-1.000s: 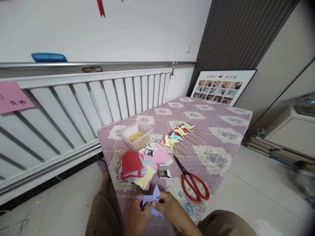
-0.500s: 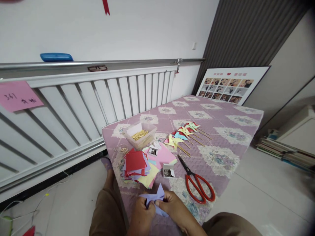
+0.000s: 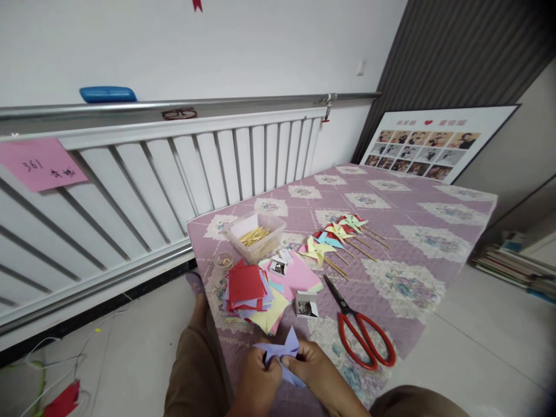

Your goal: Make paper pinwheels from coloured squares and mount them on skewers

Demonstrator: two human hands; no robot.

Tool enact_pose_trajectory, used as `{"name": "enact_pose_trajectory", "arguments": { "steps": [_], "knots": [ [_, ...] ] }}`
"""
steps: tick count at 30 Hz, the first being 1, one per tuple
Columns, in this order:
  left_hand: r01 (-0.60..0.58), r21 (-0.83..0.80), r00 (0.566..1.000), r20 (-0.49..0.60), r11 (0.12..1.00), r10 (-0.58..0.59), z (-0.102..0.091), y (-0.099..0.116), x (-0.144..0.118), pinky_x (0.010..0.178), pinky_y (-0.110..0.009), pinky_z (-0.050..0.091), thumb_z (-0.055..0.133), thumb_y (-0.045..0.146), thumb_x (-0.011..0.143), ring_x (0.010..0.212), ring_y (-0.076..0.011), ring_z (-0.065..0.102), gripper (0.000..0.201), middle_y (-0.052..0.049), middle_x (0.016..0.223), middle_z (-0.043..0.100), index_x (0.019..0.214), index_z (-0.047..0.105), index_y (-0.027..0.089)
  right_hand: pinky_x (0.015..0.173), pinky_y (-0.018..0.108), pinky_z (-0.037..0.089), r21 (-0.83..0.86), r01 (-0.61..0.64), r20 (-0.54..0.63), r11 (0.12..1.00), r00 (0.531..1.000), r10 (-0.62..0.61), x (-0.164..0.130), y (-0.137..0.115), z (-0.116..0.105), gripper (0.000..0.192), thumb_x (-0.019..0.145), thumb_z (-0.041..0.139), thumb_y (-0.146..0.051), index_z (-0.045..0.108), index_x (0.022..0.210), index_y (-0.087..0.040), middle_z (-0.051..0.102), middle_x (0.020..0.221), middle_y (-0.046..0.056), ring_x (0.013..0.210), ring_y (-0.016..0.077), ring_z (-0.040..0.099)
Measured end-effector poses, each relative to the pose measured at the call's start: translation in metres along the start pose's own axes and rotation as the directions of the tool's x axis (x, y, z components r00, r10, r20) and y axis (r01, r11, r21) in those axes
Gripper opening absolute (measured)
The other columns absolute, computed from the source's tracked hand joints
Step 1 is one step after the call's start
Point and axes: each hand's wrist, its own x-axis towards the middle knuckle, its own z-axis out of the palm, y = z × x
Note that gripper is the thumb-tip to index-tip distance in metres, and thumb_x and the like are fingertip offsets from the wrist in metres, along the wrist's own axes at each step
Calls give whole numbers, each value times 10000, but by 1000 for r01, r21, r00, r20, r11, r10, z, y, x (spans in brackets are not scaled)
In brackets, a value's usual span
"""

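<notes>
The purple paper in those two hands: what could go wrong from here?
The purple paper is bent into points and pinched by the left hand and right hand; if either slipped, the folds might spring loose or crease.

The small white box just beyond the hands is open, so a bump could spill the shiny bits inside.

The scissors lie near the right hand, so a careless reach might brush the blades.

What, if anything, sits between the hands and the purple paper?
Nothing visible: the left hand and right hand both grip the purple paper directly. The red-handled scissors lie apart to the right, the open white box beyond it.
</notes>
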Motion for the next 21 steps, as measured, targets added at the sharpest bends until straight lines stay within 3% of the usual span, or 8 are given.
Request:
{"name": "enact_pose_trajectory", "arguments": {
  "steps": [4, 8, 14, 18, 21],
  "knots": [
    [-25, -7, 998, -52, 1000, 24, 4, -9, 1, 688, -265, 444, 559, 121, 694, 709, -187, 600, 95, -28, 715, 650, 741, 635, 152, 533, 221, 292, -1, -9, -19, 1000, 1000, 9, 0, -1, 0, 274, 635, 769, -394, 694, 669, -134, 569, 575, -33, 530, 92, 366],
    [-46, -49, 999, 4, 998, 46, 4, -12, 4, 710, -274, 460, 529, 141, 724, 740, -198, 609, 129, -35, 728, 672, 774, 647, 153, 542, 229, 313, -3, -12, -44, 1000, 999, 12, 2, -1, -1, 256, 626, 768, -385, 693, 678, -147, 582, 590, -28, 538, 103, 400],
    [39, -89, 998, 43, 995, -35, 0, -9, 11, 717, -287, 480, 552, 152, 718, 775, -213, 642, 187, -75, 850, 719, 867, 664, 142, 566, 243, 357, -25, -9, -70, 1000, 998, 7, 5, -3, -1, 244, 625, 756, -365, 710, 730, -150, 623, 640, -8, 575, 127, 466],
    [148, -13, 981, 128, 989, -145, -9, 4, 12, 589, -277, 457, 563, 198, 735, 622, -187, 622, 188, -41, 753, 711, 880, 676, 163, 553, 241, 357, -40, -46, -66, 998, 997, 43, 6, -5, -1, 237, 621, 743, -370, 693, 689, -148, 603, 588, -26, 530, 112, 447],
    [171, 17, 969, 180, 985, -171, -18, 15, 11, 600, -266, 452, 572, 231, 738, 661, -189, 639, 200, -33, 760, 726, 888, 698, 193, 574, 248, 377, -53, -50, -98, 997, 994, 45, 5, -8, -1, 217, 632, 732, -343, 702, 715, -145, 628, 612, -20, 550, 119, 470]
  ]
}}
